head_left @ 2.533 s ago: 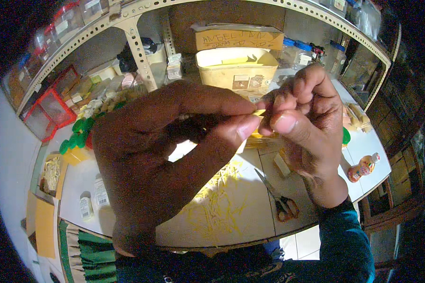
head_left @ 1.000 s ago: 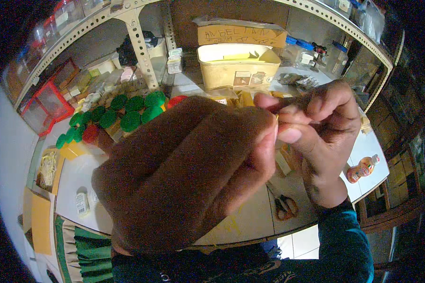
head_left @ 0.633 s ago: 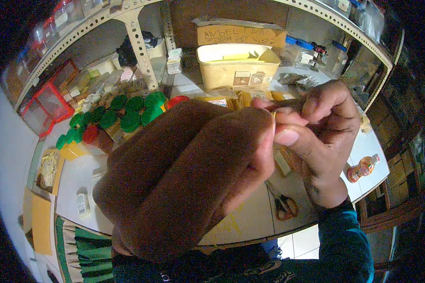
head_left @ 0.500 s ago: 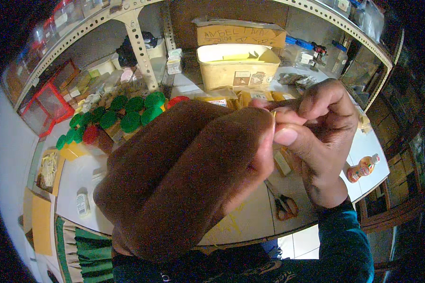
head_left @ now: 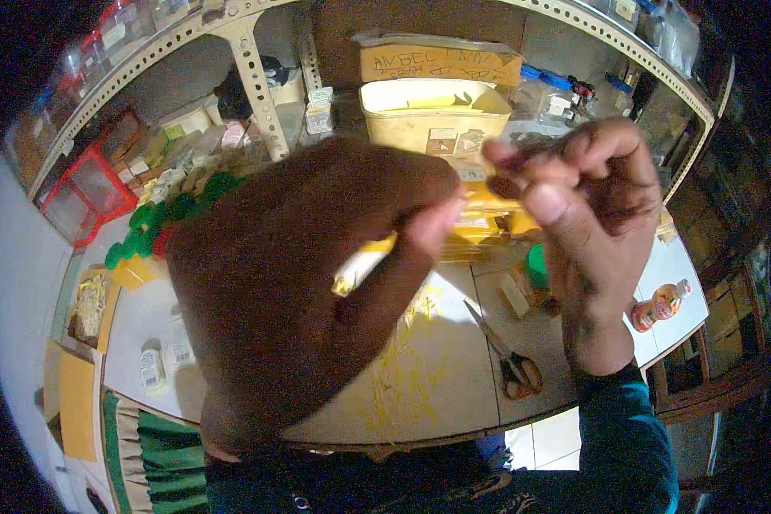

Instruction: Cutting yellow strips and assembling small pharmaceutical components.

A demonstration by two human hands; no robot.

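Thin yellow paper-like strips [head_left: 407, 368] lie scattered over the white table [head_left: 467, 407] below the hands, part of the scatter hidden from us by the left hand [head_left: 283, 265]. That hand is nearly closed, thumb and forefinger tips brought together in a pinch — blur keeps us from telling whether anything sits between them. The right hand [head_left: 604, 201], apart from it, has its fingers curled and its thumb up against them; we cannot tell what, if anything, it has hold of. Behind them we see a cream plastic tub [head_left: 403, 128] with flat yellow pieces [head_left: 441, 104] inside, and behind that a brown cardboard box [head_left: 437, 64]. Near the tub stand clear jars with blue lids [head_left: 557, 103], their contents too small to make out. At the left edge of the table an open brown box [head_left: 110, 313] holds a heap of pale strips [head_left: 88, 308]. Containers with round green lids [head_left: 146, 218] are partly covered by the left hand — two small white labelled containers [head_left: 152, 370] stand nearer us. Scissors with orange-and-black handles [head_left: 516, 373] lie beside the yellow scatter.
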